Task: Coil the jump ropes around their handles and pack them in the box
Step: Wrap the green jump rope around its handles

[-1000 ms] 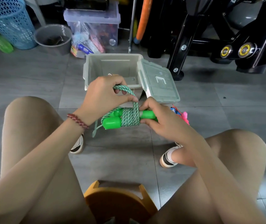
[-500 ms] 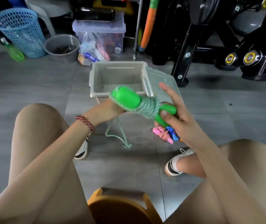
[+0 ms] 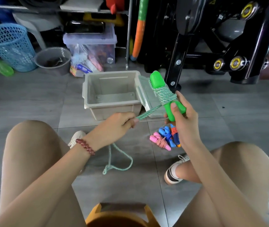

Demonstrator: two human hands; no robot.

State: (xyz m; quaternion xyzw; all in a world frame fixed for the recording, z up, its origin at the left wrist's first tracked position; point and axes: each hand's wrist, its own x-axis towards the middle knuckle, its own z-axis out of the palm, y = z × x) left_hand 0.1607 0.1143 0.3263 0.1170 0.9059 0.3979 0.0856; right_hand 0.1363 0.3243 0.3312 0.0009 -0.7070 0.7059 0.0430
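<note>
My right hand (image 3: 182, 119) grips the lower ends of the green jump rope's two handles (image 3: 157, 82), held upright and tilted left, with green-white rope coiled around their middle. My left hand (image 3: 116, 123) pinches the rope strand (image 3: 146, 113) running taut from the coil, and the loose end (image 3: 119, 163) hangs down to the floor in a loop. The grey box (image 3: 112, 110) stands open on the floor behind my hands, nothing inside, its lid (image 3: 148, 97) folded out to the right. Coiled pink (image 3: 160, 142) and blue-orange jump ropes (image 3: 171, 136) lie on the floor under my right hand.
A yellow stool (image 3: 122, 217) is between my knees. My shoes (image 3: 174, 172) rest on the grey tiles. Behind the box are a blue basket (image 3: 9, 46), a grey bucket (image 3: 53, 60), a clear storage bin (image 3: 91, 46) and a black exercise machine (image 3: 212, 46).
My right hand raised and turned the handles upright to the right. My left hand left the handles, moved down-left and now pulls the strand taut from the coil.
</note>
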